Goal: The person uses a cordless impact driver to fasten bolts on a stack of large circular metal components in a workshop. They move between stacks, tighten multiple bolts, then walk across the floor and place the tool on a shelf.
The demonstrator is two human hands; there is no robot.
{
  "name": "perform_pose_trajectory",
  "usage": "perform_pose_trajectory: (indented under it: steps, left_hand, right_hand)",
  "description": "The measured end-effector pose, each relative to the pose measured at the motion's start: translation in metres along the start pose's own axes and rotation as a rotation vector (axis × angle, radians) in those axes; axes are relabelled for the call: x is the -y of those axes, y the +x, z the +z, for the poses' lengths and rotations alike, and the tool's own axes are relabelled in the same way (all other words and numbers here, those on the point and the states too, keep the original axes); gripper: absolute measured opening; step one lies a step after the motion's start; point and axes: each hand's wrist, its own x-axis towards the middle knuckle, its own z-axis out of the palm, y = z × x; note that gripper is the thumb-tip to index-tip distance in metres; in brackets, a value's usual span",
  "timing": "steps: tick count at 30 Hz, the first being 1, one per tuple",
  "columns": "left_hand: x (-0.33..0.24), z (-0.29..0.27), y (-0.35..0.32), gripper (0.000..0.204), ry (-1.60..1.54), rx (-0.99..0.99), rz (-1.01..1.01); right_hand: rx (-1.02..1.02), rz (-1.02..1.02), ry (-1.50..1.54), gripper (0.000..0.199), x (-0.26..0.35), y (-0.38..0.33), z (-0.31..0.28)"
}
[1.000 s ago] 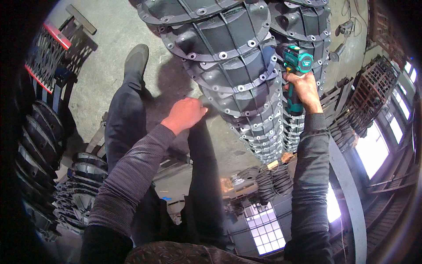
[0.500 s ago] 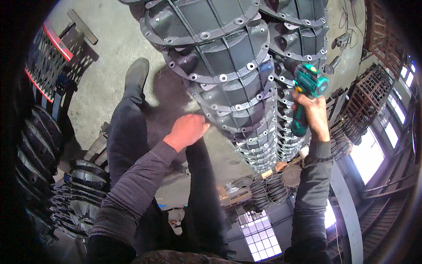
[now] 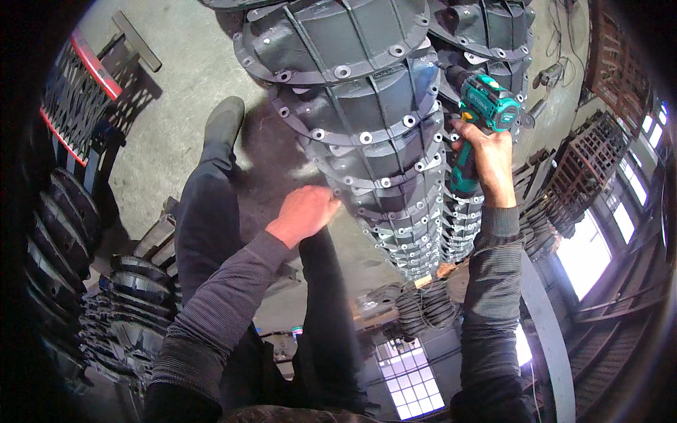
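My right hand (image 3: 492, 158) is wrapped round the handle of a green and black cordless drill (image 3: 488, 104). The drill's dark front end points left at the rim of a tall stack of dark grey ribbed metal castings (image 3: 384, 106), whose flanges carry bolt holes. Whether its tip touches the metal I cannot tell. My left hand (image 3: 305, 213) is closed, its fingers curled at the left edge of the stack near a lower flange. What it holds, if anything, is hidden.
A second stack of castings (image 3: 486, 28) stands behind to the right. At left are a red-edged mesh panel (image 3: 95, 67) and more dark ribbed parts (image 3: 63, 218). My boot (image 3: 224, 120) rests on the concrete floor. Rusty metal racks (image 3: 585, 166) line the right side.
My right hand has brought the drill left and slightly up, closer to the front stack. My left hand has stayed by the stack's edge, and the whole view has shifted a little.
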Motion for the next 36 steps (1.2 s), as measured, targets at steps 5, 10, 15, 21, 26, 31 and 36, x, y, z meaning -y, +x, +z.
perform_pose_trajectory:
  steps: [5,10,15,21,26,31,36]
  left_hand:
    - [-0.002,-0.008,0.000,0.035,-0.015,0.011,0.029]
    - [-0.007,-0.016,0.001,0.036,-0.053,0.013,0.015]
    - [-0.011,-0.026,0.005,0.035,-0.062,0.052,-0.026]
    - [-0.016,-0.036,0.009,0.032,-0.121,0.062,-0.045]
    - [-0.020,-0.045,0.009,0.036,-0.149,0.103,-0.060]
    - [-0.014,-0.050,0.005,0.036,-0.164,0.072,-0.029]
    - [-0.007,-0.057,-0.002,0.034,-0.098,0.112,-0.040]
  right_hand:
    - [-0.024,-0.039,0.017,0.020,0.000,0.001,0.008]
    - [-0.009,-0.005,-0.060,0.019,0.010,0.001,0.006]
    - [-0.008,-0.040,-0.019,0.019,0.013,0.002,0.011]
    - [0.106,0.020,-0.080,0.026,0.019,0.014,0.002]
    - [0.114,0.058,-0.173,0.023,0.031,0.021,-0.002]
    - [0.075,0.025,-0.250,0.017,0.035,0.027,0.001]
    - [0.082,0.014,-0.368,0.019,0.034,0.031,-0.001]
